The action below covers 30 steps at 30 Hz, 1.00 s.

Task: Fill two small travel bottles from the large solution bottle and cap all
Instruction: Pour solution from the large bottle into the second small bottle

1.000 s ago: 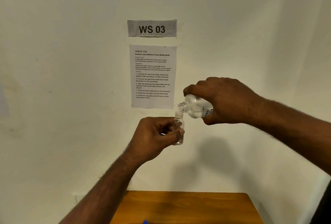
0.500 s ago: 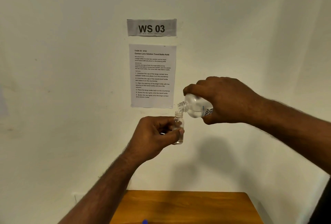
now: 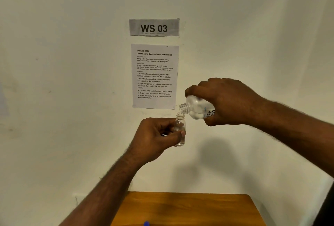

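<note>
Two hands grip bottles: left hand (image 3: pixel 153 137) the travel bottle (image 3: pixel 180 130), right hand (image 3: pixel 224 101) the tipped solution bottle (image 3: pixel 197 107), below "WS 03" sign (image 3: pixel 154 27).

Both arms are raised before the chest, bare to the frame edge. The left hand (image 3: pixel 155 138) is curled, thumb and fingertips pinched together, knuckles up. The right hand (image 3: pixel 226 102) sits higher and just beside it, fingers wrapped over from above, wrist tipped down toward the left.
</note>
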Available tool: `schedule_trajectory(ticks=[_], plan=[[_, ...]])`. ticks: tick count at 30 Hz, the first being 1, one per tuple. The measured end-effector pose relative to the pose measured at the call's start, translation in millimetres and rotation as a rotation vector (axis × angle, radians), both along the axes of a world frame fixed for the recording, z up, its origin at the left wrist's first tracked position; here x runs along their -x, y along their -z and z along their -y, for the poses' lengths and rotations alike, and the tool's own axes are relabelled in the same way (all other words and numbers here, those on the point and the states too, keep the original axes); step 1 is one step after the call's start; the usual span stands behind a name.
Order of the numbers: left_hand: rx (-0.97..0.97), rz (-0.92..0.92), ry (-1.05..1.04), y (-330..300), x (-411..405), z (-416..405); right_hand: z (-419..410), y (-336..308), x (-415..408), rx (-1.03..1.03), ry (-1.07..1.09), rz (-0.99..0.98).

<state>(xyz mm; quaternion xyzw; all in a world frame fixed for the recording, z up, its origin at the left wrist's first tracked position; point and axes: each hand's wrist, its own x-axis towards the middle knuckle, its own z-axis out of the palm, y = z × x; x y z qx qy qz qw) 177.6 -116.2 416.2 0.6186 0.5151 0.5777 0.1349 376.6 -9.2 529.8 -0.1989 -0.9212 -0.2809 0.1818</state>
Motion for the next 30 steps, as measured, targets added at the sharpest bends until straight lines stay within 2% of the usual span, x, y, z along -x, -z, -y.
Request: schedule_trajectory(ticks=[30], plan=[[-0.004,0.027,0.018,1.2,-0.8,1.9,1.4,-0.5,-1.8,-0.011,0.001,-0.004]])
